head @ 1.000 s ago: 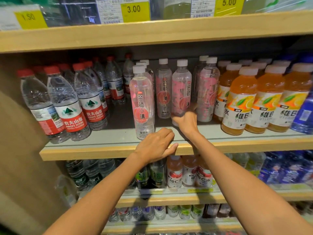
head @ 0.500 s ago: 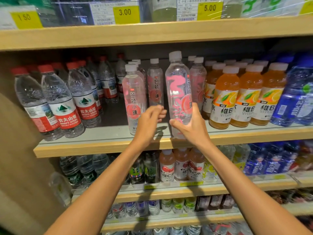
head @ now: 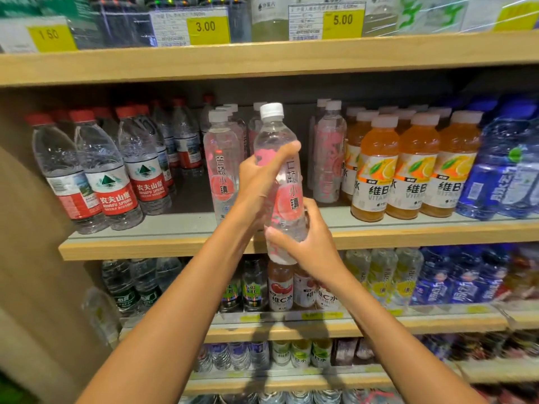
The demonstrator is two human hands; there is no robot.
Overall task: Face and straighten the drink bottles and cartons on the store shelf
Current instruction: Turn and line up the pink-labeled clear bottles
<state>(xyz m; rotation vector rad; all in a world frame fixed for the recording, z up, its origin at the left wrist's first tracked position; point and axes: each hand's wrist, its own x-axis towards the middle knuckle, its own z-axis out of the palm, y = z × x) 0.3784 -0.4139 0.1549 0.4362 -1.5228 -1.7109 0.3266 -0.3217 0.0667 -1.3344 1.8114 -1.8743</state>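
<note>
Nearest me, the right grip (head: 306,252) is curling round the bottom of the pink-label water bottle (head: 291,196), thumb on its left side. Just beyond, the left grip (head: 256,182) is wrapping the bottle's upper body, below the shoulder. The bottle is hanging clear of the middle shelf (head: 145,249), in front of its front edge. Its long axis is near upright, with the white cap (head: 271,110) leaning slightly left. The lettered label is facing me, turned a little right. I am judging the coming move as a set-down straight ahead. The open front spot is lying behind the bottle, between the front pink bottle (head: 221,170) on the left and another pink-label bottle (head: 328,158) on the right.
</note>
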